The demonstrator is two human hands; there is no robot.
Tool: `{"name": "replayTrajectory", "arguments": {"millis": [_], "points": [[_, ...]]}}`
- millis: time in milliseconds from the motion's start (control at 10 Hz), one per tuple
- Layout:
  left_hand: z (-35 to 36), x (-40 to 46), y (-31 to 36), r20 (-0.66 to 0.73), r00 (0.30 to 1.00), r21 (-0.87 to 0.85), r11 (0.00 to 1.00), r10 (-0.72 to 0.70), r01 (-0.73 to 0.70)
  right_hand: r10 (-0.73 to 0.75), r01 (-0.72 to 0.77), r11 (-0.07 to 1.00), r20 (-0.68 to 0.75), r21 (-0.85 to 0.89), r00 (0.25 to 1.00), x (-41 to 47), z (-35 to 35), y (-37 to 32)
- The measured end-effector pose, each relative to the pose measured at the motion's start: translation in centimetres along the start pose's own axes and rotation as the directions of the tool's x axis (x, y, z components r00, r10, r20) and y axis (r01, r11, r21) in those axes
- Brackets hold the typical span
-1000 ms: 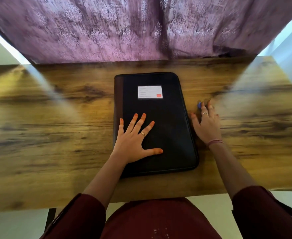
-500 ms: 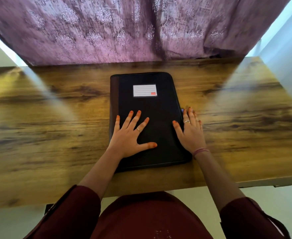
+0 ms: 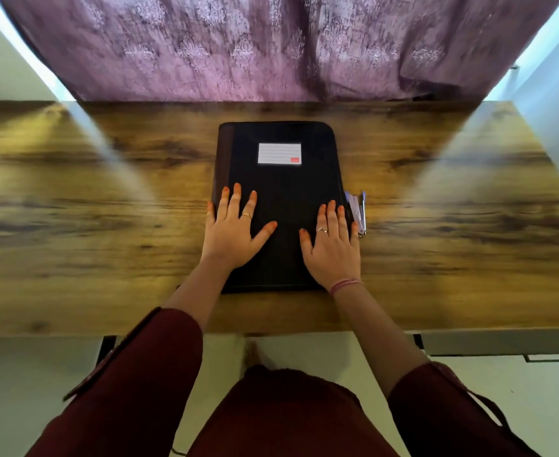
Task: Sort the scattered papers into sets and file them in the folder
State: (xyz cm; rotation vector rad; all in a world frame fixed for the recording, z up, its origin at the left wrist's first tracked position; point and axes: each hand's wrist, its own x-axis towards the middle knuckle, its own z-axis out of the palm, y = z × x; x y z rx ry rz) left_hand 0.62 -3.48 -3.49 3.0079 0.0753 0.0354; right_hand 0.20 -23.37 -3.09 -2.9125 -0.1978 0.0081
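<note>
A black zip folder [image 3: 281, 189] with a white lined label lies closed in the middle of the wooden table [image 3: 106, 225]. My left hand [image 3: 233, 230] rests flat on its near left part, fingers spread and straight. My right hand [image 3: 332, 244] lies flat on its near right part, fingers straight, the outer fingers at the folder's right edge. No loose papers are in view.
A small bluish stapler [image 3: 357, 211] lies on the table just right of the folder, beside my right hand. A purple patterned curtain [image 3: 271, 44] hangs behind the table's far edge. A drawer handle [image 3: 546, 357] shows under the table at right.
My right hand moved from the table beside the folder onto its cover, uncovering the stapler. My left hand slid toward the folder's left edge.
</note>
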Motion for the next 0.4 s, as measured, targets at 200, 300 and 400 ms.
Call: {"name": "replayTrajectory", "arguments": {"millis": [200, 300, 400], "points": [[-0.3, 0.1, 0.0, 0.071, 0.997, -0.005, 1.000, -0.025, 0.025, -0.001, 0.001, 1.000, 0.021, -0.004, 1.000, -0.1, -0.2, -0.1], [-1.2, 0.0, 0.3, 0.129, 0.992, -0.027, 1.000, -0.009, 0.013, 0.020, -0.021, 1.000, 0.046, 0.012, 0.999, -0.3, -0.7, -0.4], [-2.6, 0.8, -0.1, 0.057, 0.998, -0.025, 1.000, 0.007, -0.005, -0.006, 0.005, 1.000, 0.047, 0.024, 0.999, 0.8, -2.0, -1.5]]}}
